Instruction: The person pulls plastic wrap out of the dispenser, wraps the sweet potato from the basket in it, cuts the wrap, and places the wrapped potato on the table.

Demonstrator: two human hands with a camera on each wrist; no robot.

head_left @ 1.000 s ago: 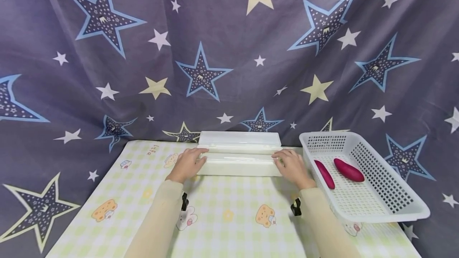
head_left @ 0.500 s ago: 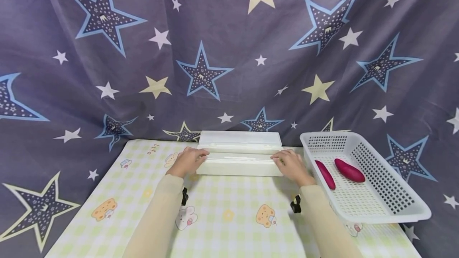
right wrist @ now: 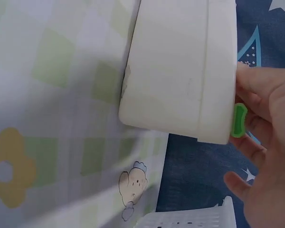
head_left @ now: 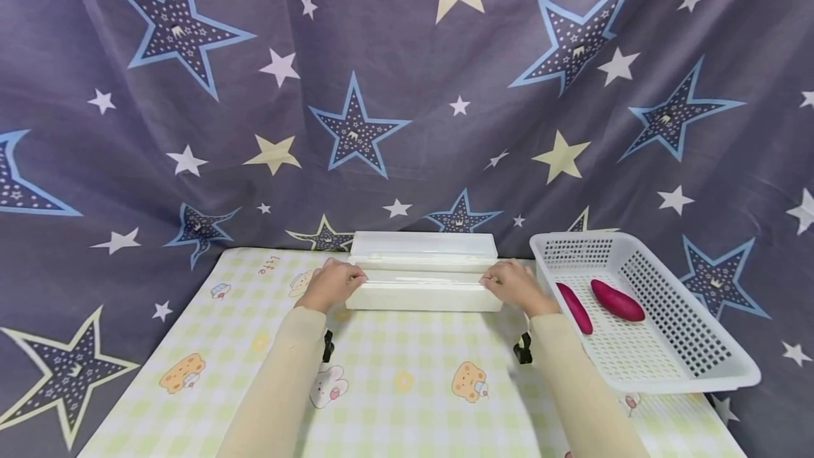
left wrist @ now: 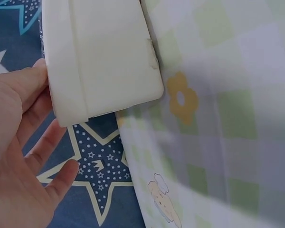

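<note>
A long white box (head_left: 422,299) like a cling film dispenser sits at the table's back edge, its translucent lid (head_left: 422,242) raised behind it. My left hand (head_left: 331,285) is at the box's left end, thumb and forefinger pinching at the upper front edge. In the left wrist view its other fingers (left wrist: 61,180) spread loosely below. My right hand (head_left: 518,285) mirrors this at the right end. A green clip-like piece (right wrist: 239,120) shows beside the box near the right fingers. I cannot tell whether thin film lies between the fingertips. The box's inside is hidden.
A white perforated basket (head_left: 725,380) stands at the right, holding two purple-red sweet potatoes, one plump (head_left: 617,300) and one slimmer (head_left: 575,308). A star-patterned curtain (head_left: 407,182) hangs right behind the box. A checked cloth (head_left: 407,415) covers the table.
The fingers of both hands have drawn together into a tighter pinch at the box's ends. The box, basket and sweet potatoes stay where they were.
</note>
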